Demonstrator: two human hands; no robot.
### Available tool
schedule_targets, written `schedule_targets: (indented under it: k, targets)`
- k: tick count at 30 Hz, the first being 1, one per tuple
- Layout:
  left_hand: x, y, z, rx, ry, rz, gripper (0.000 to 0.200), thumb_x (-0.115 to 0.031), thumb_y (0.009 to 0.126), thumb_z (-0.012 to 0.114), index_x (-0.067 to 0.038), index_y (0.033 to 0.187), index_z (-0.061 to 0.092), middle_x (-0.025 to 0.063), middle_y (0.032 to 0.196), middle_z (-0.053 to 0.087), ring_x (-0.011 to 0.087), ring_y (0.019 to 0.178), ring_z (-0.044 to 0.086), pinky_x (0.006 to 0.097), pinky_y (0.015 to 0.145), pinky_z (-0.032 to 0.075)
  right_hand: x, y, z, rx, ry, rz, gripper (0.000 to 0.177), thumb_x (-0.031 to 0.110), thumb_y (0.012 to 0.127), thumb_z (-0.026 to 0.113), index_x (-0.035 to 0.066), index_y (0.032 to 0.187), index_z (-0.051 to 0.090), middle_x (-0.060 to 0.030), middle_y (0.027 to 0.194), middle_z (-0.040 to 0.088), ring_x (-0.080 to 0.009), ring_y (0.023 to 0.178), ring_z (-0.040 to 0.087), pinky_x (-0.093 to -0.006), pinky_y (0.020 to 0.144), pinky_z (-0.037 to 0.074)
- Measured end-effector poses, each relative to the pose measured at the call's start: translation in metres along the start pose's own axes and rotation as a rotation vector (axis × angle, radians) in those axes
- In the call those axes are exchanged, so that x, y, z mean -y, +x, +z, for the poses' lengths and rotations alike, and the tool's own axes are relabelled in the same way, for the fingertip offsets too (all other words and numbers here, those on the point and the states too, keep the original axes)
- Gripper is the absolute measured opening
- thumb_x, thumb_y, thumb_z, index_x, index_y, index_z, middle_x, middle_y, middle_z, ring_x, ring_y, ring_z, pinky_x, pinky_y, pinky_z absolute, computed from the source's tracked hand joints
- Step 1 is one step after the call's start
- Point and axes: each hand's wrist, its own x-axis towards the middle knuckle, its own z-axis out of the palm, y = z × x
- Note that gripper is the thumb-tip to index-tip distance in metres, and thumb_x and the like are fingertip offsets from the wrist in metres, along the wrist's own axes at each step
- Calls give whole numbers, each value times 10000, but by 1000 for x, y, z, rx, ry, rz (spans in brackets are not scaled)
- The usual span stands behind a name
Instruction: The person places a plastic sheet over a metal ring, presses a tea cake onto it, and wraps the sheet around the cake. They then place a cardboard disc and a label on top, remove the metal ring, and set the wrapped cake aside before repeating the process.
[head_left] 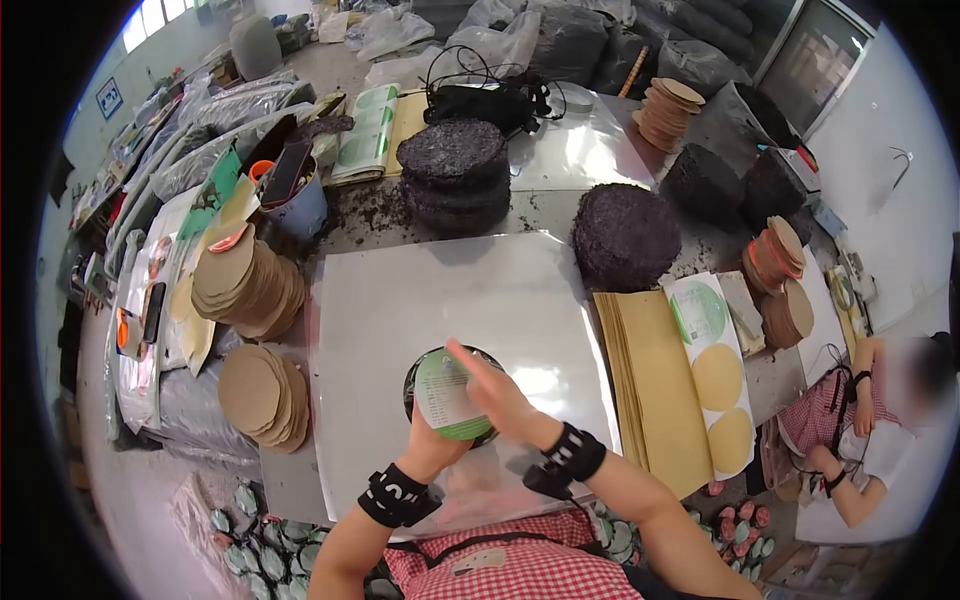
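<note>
A round dark packet (409, 388) is in front of me over the clear-covered work sheet, a green-and-white round label (445, 392) lying on its top. My left hand (437, 448) holds the packet at its lower left edge; most of those fingers are hidden beneath it. My right hand (505, 405) lies on the label's right side with its fingers stretched out flat. Black straps are around both wrists.
Stacks of brown paper discs (262, 395) stand at the left. Dark pressed round cakes (455, 170) sit at the back, and another dark cake (627, 237) is at the right. Brown paper sheets (655, 390) lie on the right. A co-worker (865, 430) sits at far right.
</note>
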Motion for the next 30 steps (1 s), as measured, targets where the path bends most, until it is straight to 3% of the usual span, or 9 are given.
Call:
schedule_targets:
  k: [2, 5, 9, 10, 13, 23, 25, 26, 30]
  targets:
    - [-19, 2, -21, 52, 643, 174, 529, -144, 880, 689, -62, 1385, 559, 160, 1431, 559, 344, 1369, 497, 426, 1165, 365, -20, 14, 8, -28, 416, 65, 666, 261, 1022, 539, -1, 1582, 292, -232, 1576, 397, -400, 1469, 355, -469, 1242, 180]
    - [-8, -14, -42, -310, -95, 153, 484, -49, 873, 635, -31, 1354, 582, 185, 1418, 553, 381, 1347, 507, 423, 1152, 387, -26, 10, 17, 32, -55, 2, 701, 311, 1015, 550, 15, 1593, 286, -223, 1639, 291, -378, 1502, 308, -485, 1241, 178]
    - [12, -52, -64, -384, 43, -425, 417, -58, 955, 566, 14, 1366, 561, 146, 1114, 694, 241, 979, 696, 364, 764, 549, 8, 6, 35, 205, -879, -256, 741, 473, 951, 618, 151, 1575, 382, -202, 1647, 274, -386, 1533, 231, -659, 1199, 160]
    - [14, -52, -57, -310, 94, -437, 413, -95, 975, 573, 8, 1375, 560, 101, 795, 682, 231, 683, 680, 393, 598, 504, 7, 8, 38, 197, -858, -231, 738, 469, 927, 650, 195, 1565, 402, -191, 1641, 288, -416, 1531, 216, -697, 1177, 168]
    - [2, -49, -40, -350, 365, -309, 458, -126, 963, 604, -12, 1403, 548, 84, 618, 600, 262, 535, 624, 390, 519, 477, 1, 8, 41, 184, -860, -235, 739, 500, 919, 651, 177, 1546, 429, -195, 1639, 288, -405, 1533, 212, -691, 1182, 154]
    - [-84, -65, -15, -305, 623, -20, 548, -142, 941, 622, 38, 1441, 486, 53, 549, 571, 238, 439, 567, 386, 446, 429, -7, -10, 13, -422, -502, -136, 443, 147, 931, 643, -29, 1331, 570, -255, 1338, 595, -437, 1275, 545, -478, 1052, 465]
    - [-75, -80, -5, -353, 612, -77, 540, -143, 953, 606, 20, 1452, 478, 73, 578, 595, 263, 475, 598, 401, 464, 447, -16, -14, 32, 309, -580, 96, 319, 157, 964, 596, -22, 1224, 638, -249, 1123, 691, -401, 1067, 666, -461, 903, 534]
    - [-69, -81, -3, -388, 607, -101, 535, -143, 959, 598, 11, 1457, 474, 83, 592, 606, 276, 492, 613, 409, 473, 456, 9, -28, 39, 145, -1, 5, 255, 150, 980, 576, 1, 1160, 677, -220, 947, 720, -373, 887, 707, -443, 778, 551]
    - [-56, -96, -30, -319, 409, -428, 488, -145, 961, 599, -41, 1429, 509, 162, 678, 643, 365, 619, 661, 450, 588, 521, 32, -21, 50, -8, -148, -58, 211, 143, 962, 622, 18, 1110, 707, -195, 972, 727, -368, 883, 707, -413, 758, 557]
